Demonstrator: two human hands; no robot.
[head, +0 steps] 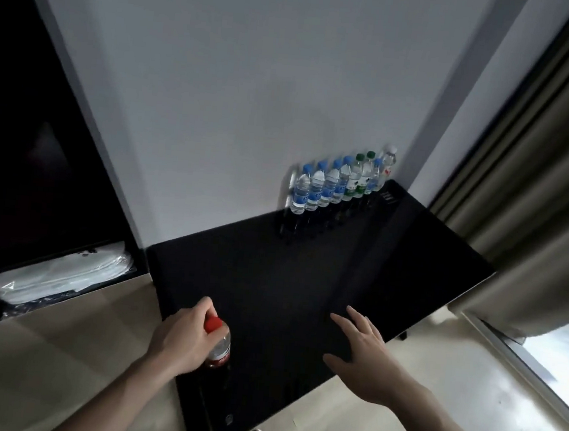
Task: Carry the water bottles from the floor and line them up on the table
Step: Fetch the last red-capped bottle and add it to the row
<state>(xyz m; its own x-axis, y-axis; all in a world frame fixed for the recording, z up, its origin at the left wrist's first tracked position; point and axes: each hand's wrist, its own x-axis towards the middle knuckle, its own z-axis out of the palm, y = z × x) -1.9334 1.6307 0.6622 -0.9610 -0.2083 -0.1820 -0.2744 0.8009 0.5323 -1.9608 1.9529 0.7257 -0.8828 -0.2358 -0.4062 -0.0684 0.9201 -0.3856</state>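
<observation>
Here my left hand [185, 335] grasps a bottle [219, 345] with a red cap near its neck, upright at the near left edge of the black table [304, 286]. My right hand [359, 350] hovers released, fingers spread, above the near right side. A row of bottles [341, 182] (blue, green and white caps) stands far along the wall [252, 92].

Place: a room in a home or hotel; which, cannot tell.
Signs: curtain [525, 202] by a window [559, 359], black table [304, 286], tiled floor [56, 367].
</observation>
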